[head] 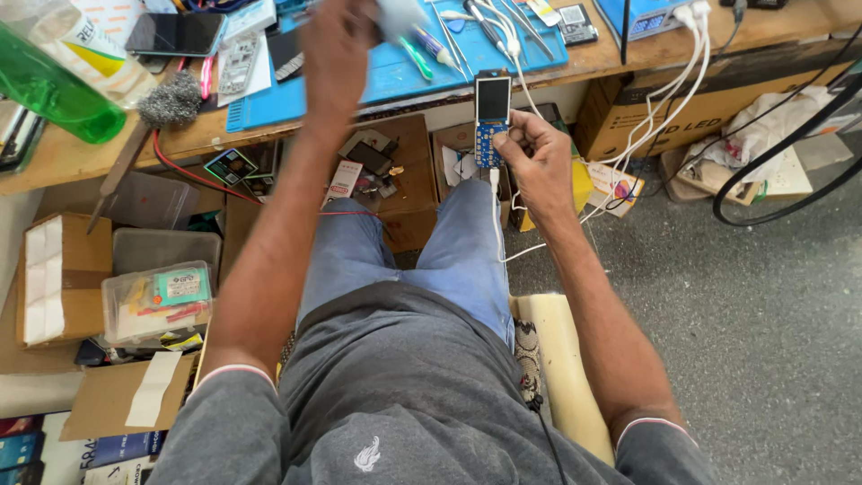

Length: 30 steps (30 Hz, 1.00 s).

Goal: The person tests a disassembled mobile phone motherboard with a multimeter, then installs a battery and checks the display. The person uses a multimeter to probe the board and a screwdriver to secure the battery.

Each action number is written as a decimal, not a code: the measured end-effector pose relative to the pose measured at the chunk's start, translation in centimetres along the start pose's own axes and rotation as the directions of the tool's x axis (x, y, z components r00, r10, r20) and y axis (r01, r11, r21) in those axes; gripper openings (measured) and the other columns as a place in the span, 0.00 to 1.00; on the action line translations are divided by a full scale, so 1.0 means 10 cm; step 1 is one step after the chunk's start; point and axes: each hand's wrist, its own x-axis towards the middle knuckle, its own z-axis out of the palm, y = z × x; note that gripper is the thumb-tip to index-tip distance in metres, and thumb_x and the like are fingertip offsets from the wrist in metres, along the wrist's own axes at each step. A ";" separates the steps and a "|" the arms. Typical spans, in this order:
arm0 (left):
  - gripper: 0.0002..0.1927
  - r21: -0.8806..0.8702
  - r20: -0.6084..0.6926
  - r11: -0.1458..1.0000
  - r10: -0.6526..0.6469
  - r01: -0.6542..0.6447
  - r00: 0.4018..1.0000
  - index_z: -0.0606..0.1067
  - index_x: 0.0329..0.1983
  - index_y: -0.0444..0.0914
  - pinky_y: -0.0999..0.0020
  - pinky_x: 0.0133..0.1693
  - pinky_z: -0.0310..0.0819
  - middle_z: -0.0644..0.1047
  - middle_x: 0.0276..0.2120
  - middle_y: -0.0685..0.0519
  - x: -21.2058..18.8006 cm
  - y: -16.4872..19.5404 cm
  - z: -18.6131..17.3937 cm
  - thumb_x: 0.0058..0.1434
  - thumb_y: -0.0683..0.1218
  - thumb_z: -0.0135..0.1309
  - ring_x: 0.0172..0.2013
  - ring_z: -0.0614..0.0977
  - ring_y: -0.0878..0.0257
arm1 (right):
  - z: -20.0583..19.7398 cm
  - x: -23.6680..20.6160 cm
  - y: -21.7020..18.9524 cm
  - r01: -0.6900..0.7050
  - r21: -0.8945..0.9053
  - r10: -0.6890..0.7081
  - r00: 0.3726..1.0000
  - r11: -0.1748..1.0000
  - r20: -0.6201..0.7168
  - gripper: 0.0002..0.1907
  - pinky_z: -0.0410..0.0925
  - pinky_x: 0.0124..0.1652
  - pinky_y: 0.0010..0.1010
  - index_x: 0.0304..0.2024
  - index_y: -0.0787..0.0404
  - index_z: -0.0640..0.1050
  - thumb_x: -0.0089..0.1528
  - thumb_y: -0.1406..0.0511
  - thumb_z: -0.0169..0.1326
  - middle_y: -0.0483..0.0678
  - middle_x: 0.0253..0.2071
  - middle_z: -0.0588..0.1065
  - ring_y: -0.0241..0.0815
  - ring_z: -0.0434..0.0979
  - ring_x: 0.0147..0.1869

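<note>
Holding a small phone [491,119] upright in the right hand [539,157], fingers closed around its lower half, just in front of the desk [81,153] edge and above the knees. Showing a lit, pale screen in a dark frame on top and a bare blue board below, with the casing off. Trailing a white cable [496,224] from the bottom end, down past the jeans [449,251] and off to the right.

Lifting the left hand [337,45] over the blue mat [395,76], fingers curled around something pale grey [400,16]. Blurring with motion there, so not telling what the grey thing is, nor how tightly gripped; partly cut off by the top edge too.

Lying on the mat: tweezers [516,22], a green-handled tool [416,58] and other small tools too fine to tell apart. Resting at the left of the desk: a green bottle [54,90], cropped by the frame, a dark phone [175,34] and a wire brush [171,101].

Sitting open under the desk: wooden drawers [404,180] with jumbled small parts, hard to make out. Hiding most of the phone's lower board behind the right fingers. Cutting off the black cable [781,157] loop on the floor [763,341] at the right edge.
</note>
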 end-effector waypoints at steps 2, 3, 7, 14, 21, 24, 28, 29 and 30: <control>0.06 -0.209 0.206 0.959 -0.147 0.190 0.967 0.74 0.50 0.35 0.61 0.40 0.79 0.81 0.39 0.48 -0.31 0.30 0.17 0.73 0.39 0.50 0.38 0.86 0.57 | 0.01 -0.03 -0.01 -0.013 -0.039 0.013 1.000 0.999 0.003 0.13 0.63 0.35 0.18 0.51 0.68 0.80 0.64 0.71 0.60 0.35 0.32 0.74 0.24 0.67 0.34; 0.06 -0.265 0.208 0.955 -0.077 0.132 0.975 0.73 0.49 0.35 0.61 0.46 0.80 0.79 0.48 0.46 -0.45 0.45 0.29 0.70 0.37 0.53 0.44 0.85 0.55 | 0.01 -0.04 -0.01 -0.014 -0.079 0.015 1.000 0.997 0.003 0.12 0.62 0.35 0.19 0.50 0.68 0.81 0.64 0.71 0.60 0.36 0.32 0.74 0.24 0.66 0.34; 0.13 -0.239 0.159 0.971 0.043 -0.004 0.986 0.72 0.43 0.34 0.55 0.55 0.75 0.76 0.55 0.42 -0.71 0.68 0.54 0.59 0.35 0.64 0.56 0.79 0.45 | 0.01 -0.03 0.06 0.025 -0.102 -0.025 1.000 0.995 0.009 0.07 0.67 0.35 0.21 0.42 0.66 0.81 0.63 0.69 0.60 0.38 0.34 0.77 0.24 0.71 0.36; 0.18 -0.184 0.216 0.971 -0.109 0.150 0.970 0.74 0.42 0.32 0.62 0.42 0.75 0.77 0.38 0.45 -0.68 0.58 0.64 0.53 0.36 0.70 0.39 0.81 0.54 | 0.05 -0.04 0.11 0.051 -0.093 -0.051 0.999 0.994 0.002 0.09 0.68 0.39 0.23 0.45 0.66 0.80 0.63 0.69 0.58 0.39 0.36 0.77 0.25 0.71 0.40; 0.27 -0.462 0.409 0.784 -0.227 0.415 0.884 0.65 0.50 0.35 0.74 0.43 0.82 0.77 0.42 0.54 -0.62 0.54 0.59 0.53 0.35 0.67 0.45 0.83 0.70 | 0.08 -0.08 -0.06 0.011 -0.149 -0.011 1.000 0.989 0.002 0.11 0.69 0.39 0.23 0.46 0.68 0.81 0.63 0.68 0.58 0.42 0.35 0.80 0.26 0.73 0.39; 0.24 -0.393 0.412 0.833 -0.219 0.389 0.885 0.69 0.49 0.34 0.72 0.42 0.81 0.79 0.43 0.53 -0.59 0.56 0.58 0.54 0.34 0.68 0.44 0.83 0.68 | 0.08 -0.08 -0.09 0.009 -0.193 -0.010 1.000 0.981 -0.004 0.12 0.70 0.39 0.24 0.47 0.67 0.80 0.62 0.68 0.58 0.42 0.34 0.80 0.26 0.72 0.39; 0.18 -0.304 0.362 0.879 -0.249 0.366 0.898 0.73 0.47 0.33 0.73 0.36 0.77 0.81 0.38 0.52 -0.61 0.58 0.60 0.58 0.36 0.68 0.38 0.82 0.69 | 0.08 -0.08 -0.09 0.019 -0.201 -0.017 1.000 0.979 0.009 0.11 0.70 0.41 0.25 0.46 0.68 0.80 0.61 0.69 0.58 0.42 0.35 0.79 0.27 0.73 0.40; 0.15 -0.289 0.343 0.890 -0.248 0.353 0.906 0.74 0.46 0.33 0.73 0.35 0.75 0.81 0.36 0.52 -0.62 0.58 0.61 0.61 0.37 0.68 0.36 0.82 0.69 | 0.07 -0.08 -0.08 0.039 -0.193 -0.037 0.999 0.981 0.016 0.11 0.70 0.41 0.25 0.45 0.69 0.80 0.61 0.69 0.59 0.42 0.35 0.79 0.27 0.73 0.41; 0.13 -0.296 0.321 0.888 -0.253 0.351 0.913 0.74 0.46 0.33 0.73 0.35 0.75 0.81 0.36 0.53 -0.63 0.58 0.63 0.62 0.37 0.66 0.36 0.82 0.69 | 0.07 -0.08 -0.08 0.060 -0.183 -0.057 0.998 0.981 0.022 0.11 0.70 0.42 0.25 0.45 0.69 0.79 0.61 0.69 0.59 0.42 0.36 0.79 0.28 0.74 0.41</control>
